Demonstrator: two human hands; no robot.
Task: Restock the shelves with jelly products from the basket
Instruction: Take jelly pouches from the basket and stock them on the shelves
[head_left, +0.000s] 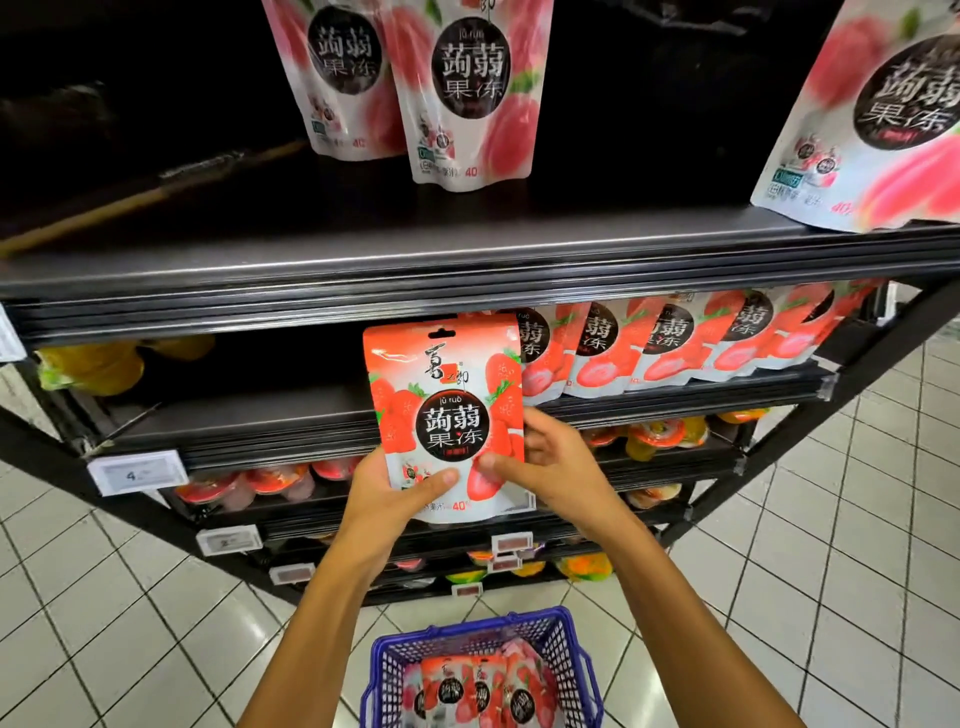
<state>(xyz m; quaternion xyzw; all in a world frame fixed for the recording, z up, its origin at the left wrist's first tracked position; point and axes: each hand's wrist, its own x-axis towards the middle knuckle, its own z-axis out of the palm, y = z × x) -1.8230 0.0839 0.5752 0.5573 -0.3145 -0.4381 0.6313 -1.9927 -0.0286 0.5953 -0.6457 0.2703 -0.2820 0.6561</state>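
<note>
A red strawberry jelly pouch is held upright in front of the second shelf. My left hand grips its lower left corner, and my right hand grips its lower right edge. Just to its right, a row of matching red pouches stands on that shelf. The blue basket sits on the floor below my arms, with several more red pouches inside.
Pink peach pouches stand on the top shelf, another at its right edge. Yellow jelly cups sit at the second shelf's left. Lower shelves hold jelly cups. White price tags line the shelf edges. White tiled floor surrounds the rack.
</note>
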